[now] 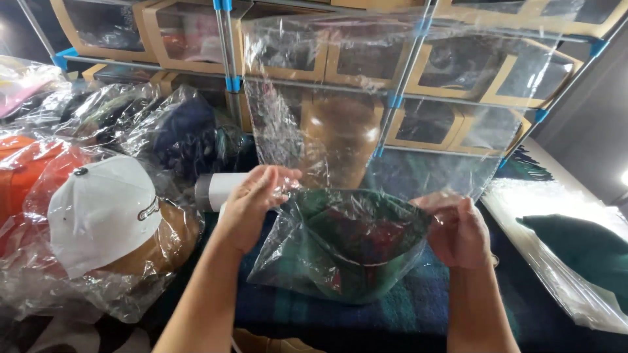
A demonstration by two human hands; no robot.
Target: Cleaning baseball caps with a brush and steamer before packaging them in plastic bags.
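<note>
Green cap (350,245) sits low inside the clear plastic bag (366,117) that our left hand (252,202) and right hand (454,229) pinch closed-fingered by its sides above the desk; we judge the slick film could slip and drop it.

So the surface (418,307) has a dark blue and green plaid blanket over it. Bagged caps are piled along its left edge, a white cap (101,212) on top, and a flat bagged dark green item (582,252) lies at the right edge.
</note>
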